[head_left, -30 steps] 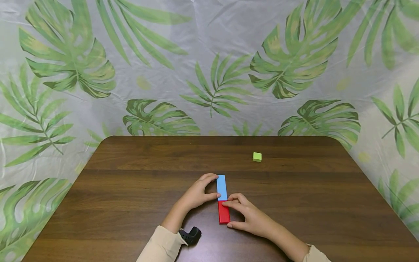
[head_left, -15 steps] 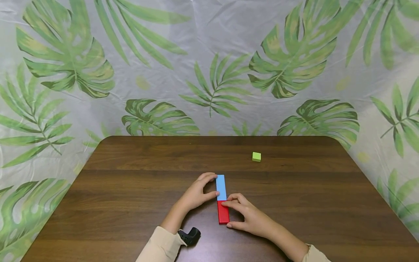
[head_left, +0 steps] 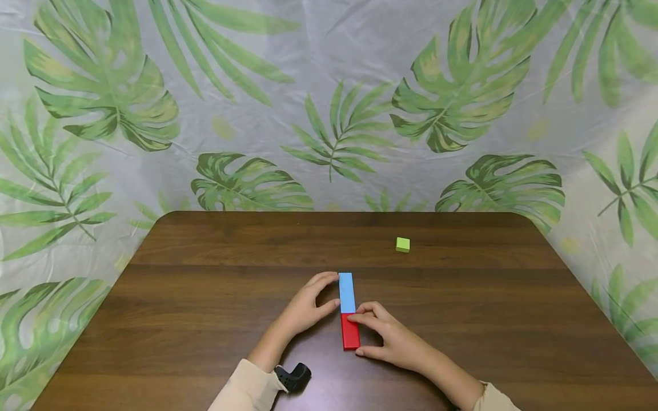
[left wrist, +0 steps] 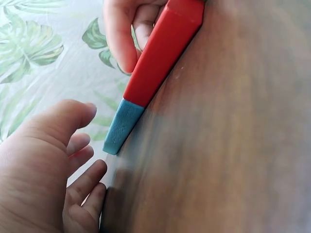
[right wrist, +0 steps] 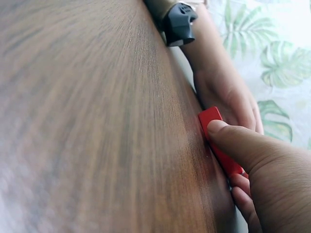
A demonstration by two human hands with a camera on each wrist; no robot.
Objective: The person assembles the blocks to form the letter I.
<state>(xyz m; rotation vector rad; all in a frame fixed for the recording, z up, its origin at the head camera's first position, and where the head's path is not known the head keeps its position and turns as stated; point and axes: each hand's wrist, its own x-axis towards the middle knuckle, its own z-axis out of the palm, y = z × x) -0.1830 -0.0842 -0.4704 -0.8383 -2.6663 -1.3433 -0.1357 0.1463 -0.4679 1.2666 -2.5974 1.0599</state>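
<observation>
A blue rectangular block and a red one lie end to end on the brown table, forming one straight strip. My right hand pinches the red block lengthwise, with the thumb at its near end and a fingertip at the end close to the blue one. In the right wrist view the thumb presses against the red block. My left hand is beside the blue block, fingers loosely spread; the left wrist view shows a gap between the thumb and the blue block.
A small light green block sits farther back on the wooden table, right of the strip. At my left wrist is a black device. A leaf-patterned cloth hangs behind the table.
My left thumb and fingertips have come off the blue block and shifted slightly left. The right hand still grips the red block, and both blocks stay in line.
</observation>
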